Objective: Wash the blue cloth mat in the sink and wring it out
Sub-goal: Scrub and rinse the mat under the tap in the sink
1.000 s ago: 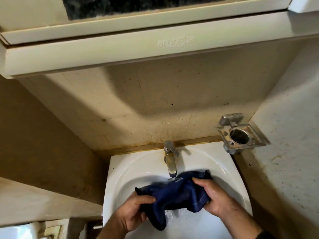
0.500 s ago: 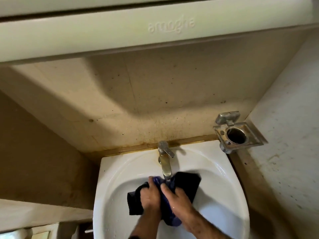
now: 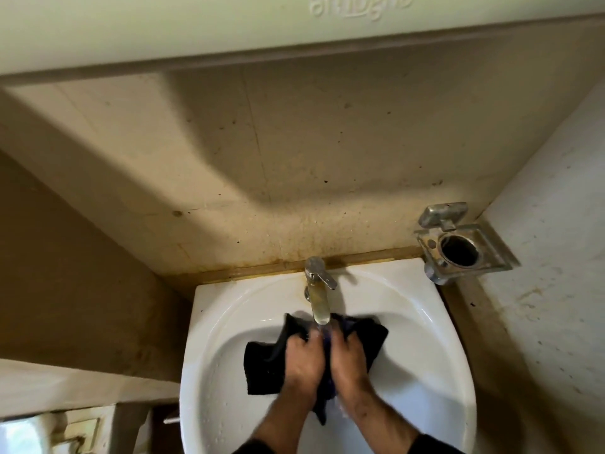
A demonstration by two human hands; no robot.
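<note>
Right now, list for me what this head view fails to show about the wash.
- Middle of the blue cloth mat: covered by the left hand and right hand gripping it.
- Fingers: tips buried in the folds and smeared by motion blur.
- Water from the tap: the stream below the spout is too blurred to confirm.
- Drain of the sink: hidden under mat and hands.
- Forearms: cut off by the bottom edge.

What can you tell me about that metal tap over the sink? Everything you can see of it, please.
The tap is one silvery metal piece mounted at the middle of the back rim of the white sink. It has a round top, a short lever pointing right, and a spout reaching forward over the basin, tinged yellowish brown. Its tip ends just above the blue cloth mat, gripped beneath it by the left hand and right hand. Any water flow is too blurred to confirm.
</note>
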